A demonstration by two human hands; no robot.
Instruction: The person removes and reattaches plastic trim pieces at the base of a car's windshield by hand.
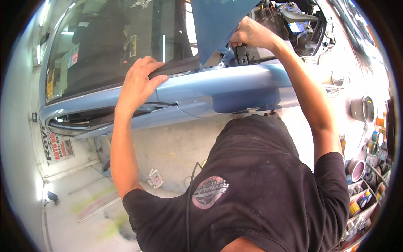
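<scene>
A light-blue car stands in front of me with its hood [218,27] raised. My left hand [140,82] rests on the pillar beside the dark windshield [100,50], thumb and fingers apart. At the hood's lower rear corner, by a blue hinge [227,53], my right hand [254,34] has its fingers curled in. What they grip, if anything, is hidden. The glossy blue fender [247,77] lies below this hand, between the hood and my body.
To the right of the hand, the engine bay [273,23] shows a battery [297,27] and hoses. A shelf [362,214] with cans and bottles stands at the right. The side window opening [100,122] is at the left. A work lamp [52,197] stands farther left.
</scene>
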